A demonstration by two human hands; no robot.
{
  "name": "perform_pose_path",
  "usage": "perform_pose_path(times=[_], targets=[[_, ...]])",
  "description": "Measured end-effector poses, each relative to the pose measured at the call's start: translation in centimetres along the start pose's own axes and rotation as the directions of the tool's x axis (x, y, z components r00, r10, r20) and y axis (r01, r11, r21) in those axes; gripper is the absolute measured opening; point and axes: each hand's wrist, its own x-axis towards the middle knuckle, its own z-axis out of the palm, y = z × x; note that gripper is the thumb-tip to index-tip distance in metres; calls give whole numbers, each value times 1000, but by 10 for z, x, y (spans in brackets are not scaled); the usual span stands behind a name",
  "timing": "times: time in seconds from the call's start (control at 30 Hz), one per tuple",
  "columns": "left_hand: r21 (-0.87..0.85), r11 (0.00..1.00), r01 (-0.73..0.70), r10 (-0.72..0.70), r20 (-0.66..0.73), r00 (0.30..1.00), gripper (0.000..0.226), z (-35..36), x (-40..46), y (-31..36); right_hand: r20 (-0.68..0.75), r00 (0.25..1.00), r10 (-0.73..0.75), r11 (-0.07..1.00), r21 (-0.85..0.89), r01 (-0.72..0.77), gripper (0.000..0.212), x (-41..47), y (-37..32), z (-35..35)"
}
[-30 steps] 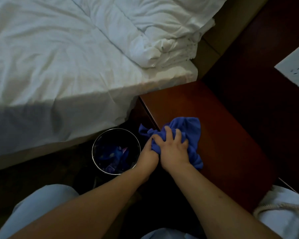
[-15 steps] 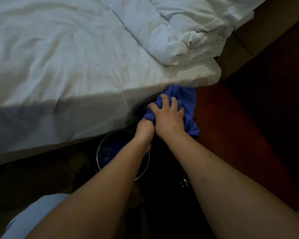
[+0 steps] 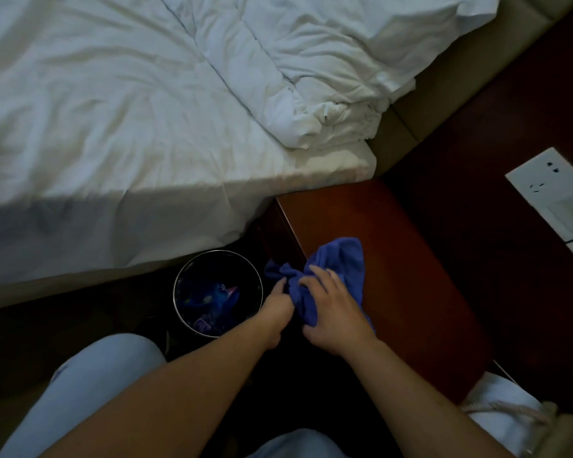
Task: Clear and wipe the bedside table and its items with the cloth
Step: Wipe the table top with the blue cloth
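1. Head view, the hands: the right hand [image 3: 336, 314] lies on top of the blue cloth [image 3: 339, 269], fingers bent over a bunched fold, pressing it down on the near-left corner of the worktop [image 3: 407, 259]. This looks like a wiping grip, with the palm's weight on the fabric so it drags across the wood.
2. Head view, the other side: the left hand [image 3: 275, 312] sits just off the worktop's edge and pinches the cloth's trailing end, probably to keep the loose part from slipping off. The 2 hands are close together, both clamped on the same cloth.
3. Head view, the cloth: part rests on the wood and part hangs past the left edge, which suggests the edge strip is being wiped.
4. Head view, surroundings: a round bin [image 3: 217, 294] stands on the floor just left of the worktop, below the left hand, a handy spot for swept-off rubbish; it holds some coloured litter. The bed [image 3: 129, 127] with rumpled white sheets abuts the worktop's far-left corner. A white socket panel [image 3: 553, 193] sits on the dark wall beyond.
5. Judgement: the visible wood carries no items, so clearing seems done and wiping is under way.
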Motion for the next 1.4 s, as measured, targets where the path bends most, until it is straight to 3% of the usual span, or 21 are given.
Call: perform_pose_path(times=[0.17,0.27,0.37,0.6,0.77,0.87,1.0,1.07,1.2,1.33,1.4], targets=[[-71,997,11,-11,5,1000,33,-9,-11,-13,-61,998,21,989,-145,-29,82,-9,-12,13],[-114,992,-50,51,2,999,33,-8,-8,-10,-72,997,-10,977,-212,-5,80,14,-19,9],[-146,985,-92,95,10,995,36,-7,2,9,-95,994,-56,965,-261,29,77,46,-26,2],[-173,960,-223,201,-137,970,35,-25,62,76,-223,965,-140,956,-284,74,54,138,-54,-17],[-272,918,-289,274,-94,957,51,-36,89,103,-233,961,-148,909,-414,40,43,177,-82,-18],[-316,902,-296,286,-78,955,51,-39,89,92,-140,985,-101,770,-637,-12,57,176,-93,0],[-199,951,-236,214,-124,969,40,-40,84,61,17,997,-69,575,-816,54,77,154,-81,26],[-131,980,-147,127,-153,980,38,-42,81,37,93,995,-31,560,-823,94,73,129,-73,44],[118,992,34,-27,-58,998,34,-34,55,-21,259,961,97,551,-818,165,61,50,-55,81],[309,950,33,-54,61,997,44,-24,30,-68,357,930,89,557,-792,250,60,-4,-37,105],[293,955,34,-63,91,994,45,-20,18,-69,352,931,98,535,-807,249,60,-10,-35,107]])
